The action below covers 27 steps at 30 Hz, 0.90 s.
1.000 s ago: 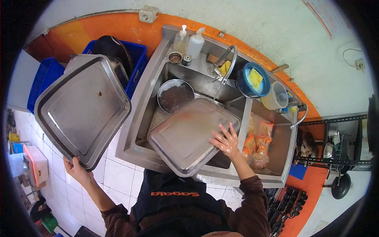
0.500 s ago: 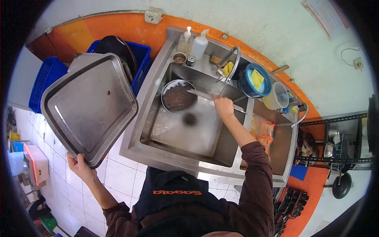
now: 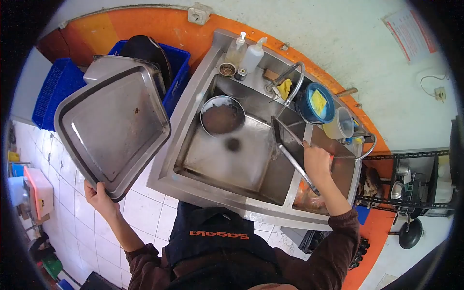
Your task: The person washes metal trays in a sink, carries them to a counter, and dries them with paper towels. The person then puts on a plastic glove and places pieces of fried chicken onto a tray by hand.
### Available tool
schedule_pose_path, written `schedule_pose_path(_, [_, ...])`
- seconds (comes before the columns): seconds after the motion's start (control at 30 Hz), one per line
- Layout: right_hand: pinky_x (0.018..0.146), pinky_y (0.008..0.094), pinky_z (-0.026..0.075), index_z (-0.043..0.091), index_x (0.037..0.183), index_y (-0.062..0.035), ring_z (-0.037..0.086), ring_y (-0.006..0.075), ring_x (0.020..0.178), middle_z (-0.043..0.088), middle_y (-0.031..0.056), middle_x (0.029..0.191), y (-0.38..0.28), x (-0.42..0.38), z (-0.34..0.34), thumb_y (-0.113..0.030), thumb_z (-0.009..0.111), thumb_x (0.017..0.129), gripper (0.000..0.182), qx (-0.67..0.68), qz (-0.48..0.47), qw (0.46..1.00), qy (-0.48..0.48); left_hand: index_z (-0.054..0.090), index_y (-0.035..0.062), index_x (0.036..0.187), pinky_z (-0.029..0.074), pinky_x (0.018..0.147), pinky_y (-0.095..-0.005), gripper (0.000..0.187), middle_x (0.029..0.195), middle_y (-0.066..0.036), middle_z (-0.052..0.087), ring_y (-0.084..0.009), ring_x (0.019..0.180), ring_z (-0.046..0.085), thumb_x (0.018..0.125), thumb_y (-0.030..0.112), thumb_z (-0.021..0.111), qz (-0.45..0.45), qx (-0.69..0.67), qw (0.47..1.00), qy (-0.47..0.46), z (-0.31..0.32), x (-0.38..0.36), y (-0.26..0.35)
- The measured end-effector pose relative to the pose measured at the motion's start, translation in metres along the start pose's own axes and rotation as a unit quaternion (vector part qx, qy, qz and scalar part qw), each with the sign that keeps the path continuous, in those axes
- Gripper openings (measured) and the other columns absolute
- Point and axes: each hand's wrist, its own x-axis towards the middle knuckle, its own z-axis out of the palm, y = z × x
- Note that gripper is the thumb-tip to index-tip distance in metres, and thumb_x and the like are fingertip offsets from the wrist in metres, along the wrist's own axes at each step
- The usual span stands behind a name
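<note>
My left hand (image 3: 100,197) is closed on the lower corner of a large rectangular metal baking tray (image 3: 116,125), which is tilted up left of the sink, with dark marks on its face. My right hand (image 3: 316,164) grips a second metal tray (image 3: 296,157), seen nearly edge-on over the divider between the two sink basins. In the left basin (image 3: 232,169) a round pan (image 3: 223,116) holds brown liquid with white suds at its rim. Beneath my right hand, orange-and-clear plastic packaging (image 3: 309,195) lies in the right basin, partly hidden.
Behind the basins stand pump bottles (image 3: 252,55), a curved faucet (image 3: 300,82), a blue bucket (image 3: 316,106) with a yellow sponge, and a clear plastic tub (image 3: 339,126). Blue crates (image 3: 181,65) with pans are at the upper left. A black rack (image 3: 411,176) is at right.
My right hand has moved right and down with its tray, swinging it from above the round pan to the divider. My left hand and the large tray have barely moved.
</note>
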Motion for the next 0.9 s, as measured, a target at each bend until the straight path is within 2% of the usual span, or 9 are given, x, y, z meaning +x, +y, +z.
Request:
schedule_pose_path(0.13, [0.049, 0.0324, 0.049, 0.053, 0.114, -0.0093, 0.061, 0.0226, 0.056, 0.062, 0.0095, 0.076, 0.005, -0.008, 0.002, -0.006, 0.048, 0.075, 0.039, 0.044, -0.006, 0.996, 0.081, 0.044, 0.0042, 0.070, 0.032, 0.057, -0.0196, 0.010, 0.067, 0.002, 0.044, -0.0057, 0.059, 0.038, 0.069, -0.006, 0.044, -0.040, -0.014, 0.998, -0.052, 0.018, -0.007, -0.006])
schedule_pose_path(0.27, [0.062, 0.0337, 0.049, 0.053, 0.113, -0.0112, 0.061, 0.0241, 0.070, 0.062, 0.0101, 0.083, 0.002, -0.013, -0.032, 0.001, 0.051, 0.070, 0.045, 0.143, 0.026, 0.986, 0.080, 0.056, -0.0047, 0.092, 0.040, 0.066, -0.0207, 0.025, 0.081, -0.003, 0.057, -0.0084, 0.070, 0.049, 0.070, -0.004, 0.045, -0.084, -0.025, 0.990, -0.112, 0.042, -0.019, -0.023])
schedule_pose_path(0.33, [0.062, 0.0343, 0.047, 0.054, 0.112, -0.0125, 0.061, 0.0236, 0.074, 0.062, 0.0081, 0.086, 0.002, -0.018, -0.041, 0.002, 0.052, 0.068, 0.047, 0.231, 0.013, 0.932, 0.279, 0.056, -0.0038, 0.089, 0.041, 0.064, -0.0210, 0.023, 0.079, -0.003, 0.057, -0.0082, 0.069, 0.049, 0.069, -0.003, 0.045, -0.110, 0.000, 0.984, -0.139, 0.049, -0.024, -0.037])
schedule_pose_path(0.37, [0.065, 0.0345, 0.046, 0.054, 0.112, -0.0136, 0.060, 0.0239, 0.079, 0.062, 0.0078, 0.089, 0.002, -0.023, -0.039, 0.004, 0.054, 0.065, 0.051, 0.235, 0.028, 0.925, 0.298, 0.056, -0.0030, 0.085, 0.040, 0.062, -0.0208, 0.020, 0.076, -0.001, 0.055, -0.0074, 0.066, 0.048, 0.068, -0.003, 0.046, -0.108, 0.005, 0.983, -0.147, 0.056, -0.029, -0.041])
schedule_pose_path(0.47, [0.065, 0.0331, 0.046, 0.055, 0.112, -0.0146, 0.059, 0.0240, 0.075, 0.061, 0.0078, 0.089, -0.005, -0.031, -0.036, 0.003, 0.055, 0.065, 0.050, 0.241, 0.023, 0.935, 0.259, 0.051, 0.0014, 0.070, 0.032, 0.051, -0.0195, 0.006, 0.063, 0.003, 0.046, -0.0039, 0.057, 0.038, 0.068, -0.002, 0.047, -0.104, 0.042, 0.977, -0.180, 0.068, -0.037, -0.057])
schedule_pose_path(0.57, [0.060, 0.0333, 0.046, 0.058, 0.107, -0.0160, 0.058, 0.0232, 0.069, 0.062, 0.0070, 0.081, 0.005, -0.019, -0.057, 0.001, 0.057, 0.065, 0.045, 0.253, -0.016, 0.934, 0.251, 0.049, 0.0027, 0.068, 0.031, 0.051, -0.0192, 0.006, 0.063, 0.003, 0.046, -0.0040, 0.057, 0.038, 0.067, -0.002, 0.047, -0.104, 0.047, 0.972, -0.204, 0.081, -0.043, -0.063])
schedule_pose_path(0.8, [0.057, 0.0345, 0.044, 0.061, 0.089, -0.0082, 0.057, 0.0292, 0.063, 0.059, 0.0133, 0.072, 0.014, 0.041, -0.078, -0.011, 0.064, 0.071, 0.019, 0.356, -0.108, 0.911, 0.178, 0.054, 0.0018, 0.085, 0.045, 0.062, -0.0237, 0.024, 0.078, -0.003, 0.056, -0.0108, 0.065, 0.053, 0.064, -0.005, 0.043, -0.268, -0.083, 0.922, -0.268, 0.095, -0.059, -0.110])
schedule_pose_path(0.87, [0.057, 0.0329, 0.043, 0.061, 0.088, -0.0057, 0.052, 0.0291, 0.059, 0.057, 0.0149, 0.070, 0.016, 0.061, -0.079, -0.014, 0.065, 0.071, 0.019, 0.460, -0.111, 0.878, 0.074, 0.054, 0.0008, 0.096, 0.048, 0.067, -0.0252, 0.033, 0.085, -0.005, 0.057, -0.0141, 0.071, 0.057, 0.065, -0.005, 0.042, -0.336, -0.093, 0.902, -0.254, 0.095, -0.070, -0.123])
schedule_pose_path(0.9, [0.055, 0.0257, 0.040, 0.058, 0.088, -0.0003, 0.044, 0.0097, 0.057, 0.052, 0.0053, 0.065, 0.017, 0.071, -0.077, -0.013, 0.065, 0.075, 0.020, 0.439, -0.123, 0.889, 0.033, 0.057, 0.0032, 0.091, 0.045, 0.061, -0.0231, 0.030, 0.080, -0.002, 0.058, -0.0113, 0.068, 0.055, 0.066, -0.005, 0.043, -0.362, -0.124, 0.891, -0.244, 0.098, -0.077, -0.124])
